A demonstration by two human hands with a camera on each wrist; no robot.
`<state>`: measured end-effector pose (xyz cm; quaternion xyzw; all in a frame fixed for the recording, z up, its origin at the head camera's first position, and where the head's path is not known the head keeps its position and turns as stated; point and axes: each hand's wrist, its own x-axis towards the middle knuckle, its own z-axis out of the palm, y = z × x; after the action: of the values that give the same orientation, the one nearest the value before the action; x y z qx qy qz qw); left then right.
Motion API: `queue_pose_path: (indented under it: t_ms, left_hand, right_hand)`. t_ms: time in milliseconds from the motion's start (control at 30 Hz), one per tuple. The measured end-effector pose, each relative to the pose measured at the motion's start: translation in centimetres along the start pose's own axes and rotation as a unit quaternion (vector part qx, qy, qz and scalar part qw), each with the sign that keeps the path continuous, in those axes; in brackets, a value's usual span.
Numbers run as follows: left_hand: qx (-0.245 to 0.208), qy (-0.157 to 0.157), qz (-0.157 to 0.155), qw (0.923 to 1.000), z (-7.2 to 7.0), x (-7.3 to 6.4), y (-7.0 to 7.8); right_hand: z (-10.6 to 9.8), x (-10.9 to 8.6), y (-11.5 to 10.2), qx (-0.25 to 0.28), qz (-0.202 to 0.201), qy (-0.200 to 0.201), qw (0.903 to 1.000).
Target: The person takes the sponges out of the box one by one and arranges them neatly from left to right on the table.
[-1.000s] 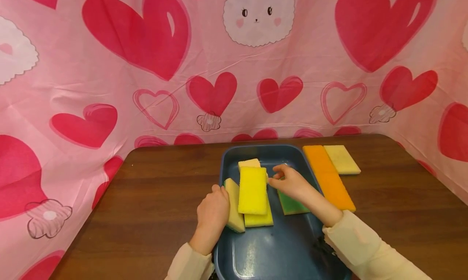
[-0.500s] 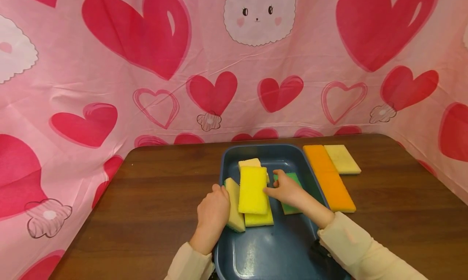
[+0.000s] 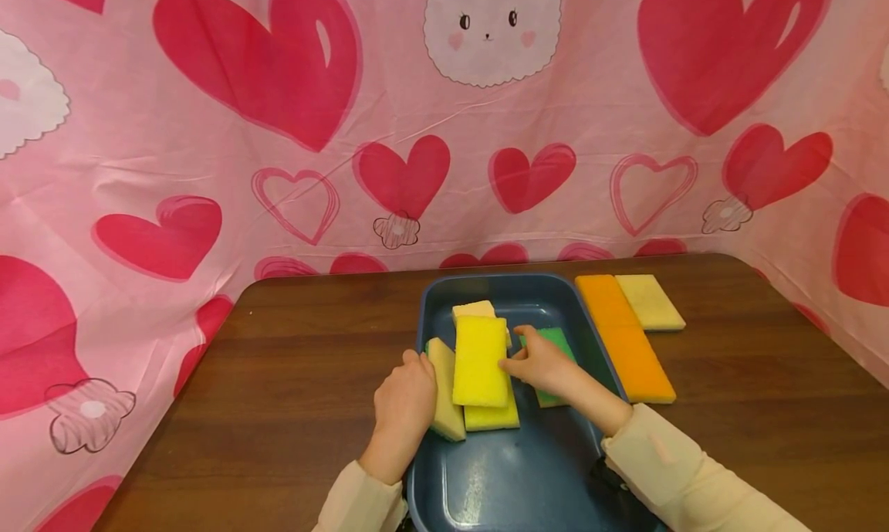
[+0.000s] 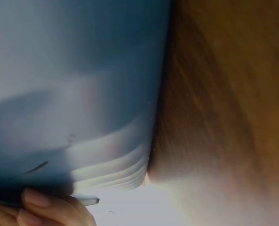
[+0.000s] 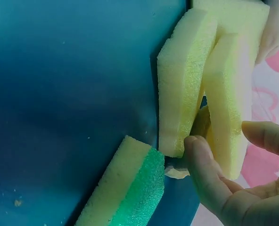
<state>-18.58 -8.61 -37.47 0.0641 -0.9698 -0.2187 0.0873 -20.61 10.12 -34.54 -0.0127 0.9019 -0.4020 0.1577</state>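
Observation:
My left hand point(image 3: 405, 393) grips the left rim of a dark blue tray point(image 3: 528, 486); in the left wrist view its curled fingertips point(image 4: 38, 197) show at the rim. Beside it, a pale yellow sponge point(image 3: 444, 389) leans inside the tray. A bright yellow sponge point(image 3: 481, 362) lies on top of another yellow sponge point(image 3: 491, 418) and a paler sponge point(image 3: 474, 309). My right hand point(image 3: 547, 364) is at the top sponge's right edge, thumb touching it, fingers spread apart from the thumb in the right wrist view. A green-faced sponge point(image 5: 130, 188) lies in the tray under my right hand.
On the brown wooden table point(image 3: 299, 362), right of the tray, lie an orange sponge strip point(image 3: 621, 335) and a pale yellow sponge point(image 3: 650, 303). A pink cloth with red hearts point(image 3: 417, 92) hangs behind and at both sides.
My right hand has moved a little toward me and left, bringing its thumb to the top yellow sponge and uncovering more of the green one. My left hand has stayed at the rim.

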Motion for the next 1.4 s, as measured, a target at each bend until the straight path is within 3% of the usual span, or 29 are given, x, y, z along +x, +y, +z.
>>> queue_pose_path:
  t_ms: [1033, 1400]
  left_hand:
    - [-0.002, -0.018, -0.005, 0.9998, -0.1, -0.05, -0.04]
    - [0.004, 0.003, 0.0, 1.0, -0.01, -0.1, 0.01]
  right_hand:
    - [0.37, -0.15, -0.05, 0.077, 0.01, 0.0, 0.997]
    - [0.26, -0.37, -0.04, 0.097, -0.024, -0.014, 0.9949]
